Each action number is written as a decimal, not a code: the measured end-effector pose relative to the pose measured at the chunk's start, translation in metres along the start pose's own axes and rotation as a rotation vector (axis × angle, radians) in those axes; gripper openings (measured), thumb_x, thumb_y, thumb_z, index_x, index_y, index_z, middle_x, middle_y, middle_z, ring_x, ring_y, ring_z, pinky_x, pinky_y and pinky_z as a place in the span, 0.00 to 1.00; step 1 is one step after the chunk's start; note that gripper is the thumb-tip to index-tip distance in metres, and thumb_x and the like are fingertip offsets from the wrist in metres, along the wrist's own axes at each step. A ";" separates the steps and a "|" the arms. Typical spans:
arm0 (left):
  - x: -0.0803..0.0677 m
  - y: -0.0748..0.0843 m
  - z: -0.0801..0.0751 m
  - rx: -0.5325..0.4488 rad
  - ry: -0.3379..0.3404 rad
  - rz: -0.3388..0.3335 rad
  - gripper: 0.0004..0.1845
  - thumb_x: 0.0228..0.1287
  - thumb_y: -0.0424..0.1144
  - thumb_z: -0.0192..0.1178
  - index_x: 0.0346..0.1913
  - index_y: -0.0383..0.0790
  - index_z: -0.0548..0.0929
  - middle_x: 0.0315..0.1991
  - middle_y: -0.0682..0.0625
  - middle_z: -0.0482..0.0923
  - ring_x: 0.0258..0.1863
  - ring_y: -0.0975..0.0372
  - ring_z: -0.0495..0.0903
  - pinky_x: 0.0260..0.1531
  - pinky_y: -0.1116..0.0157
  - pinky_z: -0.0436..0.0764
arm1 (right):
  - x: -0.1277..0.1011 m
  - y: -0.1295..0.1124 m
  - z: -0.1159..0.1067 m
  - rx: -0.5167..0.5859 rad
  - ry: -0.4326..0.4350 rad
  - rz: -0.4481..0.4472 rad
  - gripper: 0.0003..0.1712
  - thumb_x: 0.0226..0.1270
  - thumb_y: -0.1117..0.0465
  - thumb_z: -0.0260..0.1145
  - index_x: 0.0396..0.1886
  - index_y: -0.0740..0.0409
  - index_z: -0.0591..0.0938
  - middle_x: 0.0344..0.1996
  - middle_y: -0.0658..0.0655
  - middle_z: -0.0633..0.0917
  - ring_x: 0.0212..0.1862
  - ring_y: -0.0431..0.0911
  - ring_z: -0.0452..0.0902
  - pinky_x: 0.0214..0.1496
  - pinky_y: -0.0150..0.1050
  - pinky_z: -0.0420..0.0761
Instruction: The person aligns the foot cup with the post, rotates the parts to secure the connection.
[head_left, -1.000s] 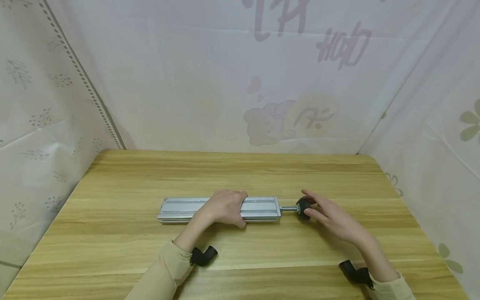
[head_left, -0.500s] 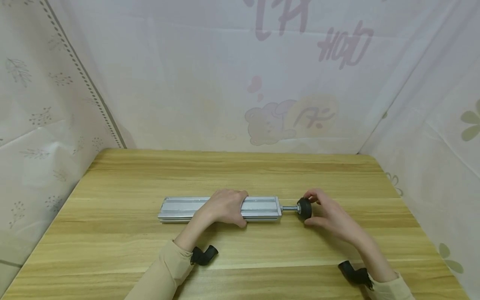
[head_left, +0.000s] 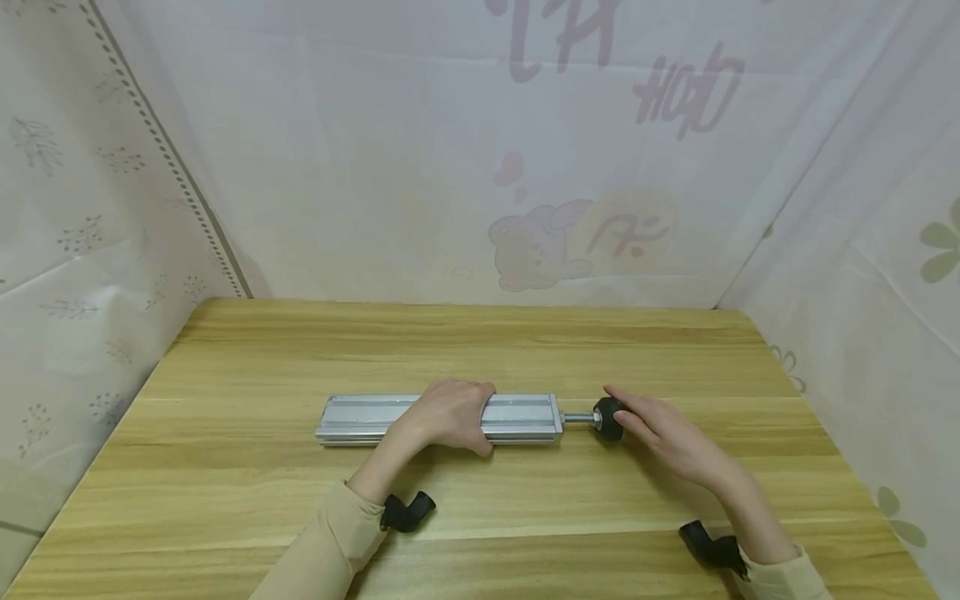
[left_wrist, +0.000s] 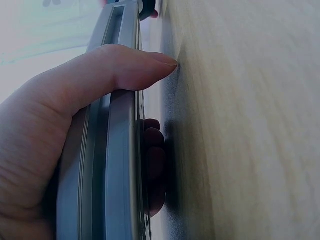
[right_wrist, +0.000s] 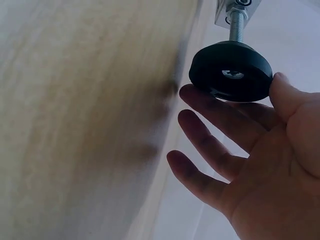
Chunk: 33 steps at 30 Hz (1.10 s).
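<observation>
A silver aluminium profile (head_left: 517, 417) lies crosswise over the table, with an end plate on its right end. My left hand (head_left: 450, 414) grips it around the middle, thumb on the near side. In the left wrist view the other fingertips (left_wrist: 155, 150) show past the profile's underside, close to the wood. From the end plate a threaded rod (head_left: 578, 417) sticks out to the right, carrying a round black levelling foot (right_wrist: 231, 70). My right hand (head_left: 671, 437) holds this foot at its rim between thumb and index finger. The remaining fingers (right_wrist: 200, 177) are spread loosely below it.
The wooden table (head_left: 480, 342) has a wood-grain top with rounded back corners. Pale printed cloth (head_left: 390, 167) hangs behind it and on both sides. A black curved piece (head_left: 408, 511) is fixed at each wrist.
My right thumb and index finger have shifted around the levelling foot's rim, the thumb moving from its near side up over its top. The left hand and profile have stayed in place.
</observation>
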<state>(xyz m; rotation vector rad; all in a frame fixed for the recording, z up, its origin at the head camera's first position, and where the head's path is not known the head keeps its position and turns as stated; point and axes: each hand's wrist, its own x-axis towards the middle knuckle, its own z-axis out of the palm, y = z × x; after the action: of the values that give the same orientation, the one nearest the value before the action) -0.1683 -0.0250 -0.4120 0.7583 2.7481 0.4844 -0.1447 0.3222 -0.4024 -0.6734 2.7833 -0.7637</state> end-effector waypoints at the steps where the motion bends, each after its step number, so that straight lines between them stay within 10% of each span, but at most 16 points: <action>1: 0.000 0.000 0.000 -0.002 -0.001 -0.002 0.23 0.39 0.51 0.75 0.37 0.50 0.75 0.27 0.59 0.77 0.26 0.63 0.73 0.29 0.63 0.73 | 0.000 0.000 0.000 0.015 0.000 0.003 0.32 0.83 0.48 0.50 0.79 0.58 0.64 0.71 0.67 0.75 0.70 0.65 0.73 0.67 0.66 0.72; 9: -0.001 0.000 0.000 0.002 0.001 0.003 0.23 0.39 0.51 0.75 0.37 0.50 0.76 0.28 0.59 0.77 0.26 0.63 0.73 0.28 0.64 0.73 | 0.003 0.000 0.005 0.056 0.047 -0.036 0.46 0.57 0.55 0.80 0.72 0.55 0.67 0.66 0.60 0.78 0.65 0.61 0.77 0.64 0.63 0.77; 15: -0.001 0.001 0.000 0.003 0.000 -0.004 0.23 0.39 0.51 0.75 0.37 0.50 0.76 0.27 0.59 0.77 0.27 0.63 0.74 0.29 0.63 0.74 | 0.008 -0.002 0.009 0.018 0.097 -0.086 0.44 0.49 0.66 0.83 0.64 0.57 0.68 0.57 0.58 0.81 0.60 0.56 0.79 0.64 0.58 0.78; 28: 0.001 0.000 0.000 0.022 -0.002 -0.005 0.23 0.39 0.51 0.75 0.36 0.50 0.75 0.27 0.59 0.77 0.27 0.63 0.74 0.28 0.64 0.73 | 0.003 0.000 0.004 0.048 0.019 -0.030 0.31 0.79 0.50 0.58 0.75 0.57 0.67 0.64 0.58 0.80 0.59 0.49 0.79 0.55 0.42 0.81; 33: 0.001 0.000 0.001 0.023 -0.001 -0.003 0.23 0.39 0.51 0.75 0.36 0.50 0.75 0.27 0.59 0.77 0.27 0.63 0.74 0.28 0.63 0.73 | 0.004 -0.001 0.004 0.042 0.004 -0.007 0.29 0.83 0.49 0.52 0.76 0.58 0.67 0.66 0.62 0.78 0.64 0.53 0.77 0.61 0.52 0.79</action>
<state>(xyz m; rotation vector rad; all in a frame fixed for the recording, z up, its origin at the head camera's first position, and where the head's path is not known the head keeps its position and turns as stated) -0.1688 -0.0244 -0.4126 0.7601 2.7578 0.4518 -0.1469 0.3180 -0.4059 -0.6756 2.7619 -0.8228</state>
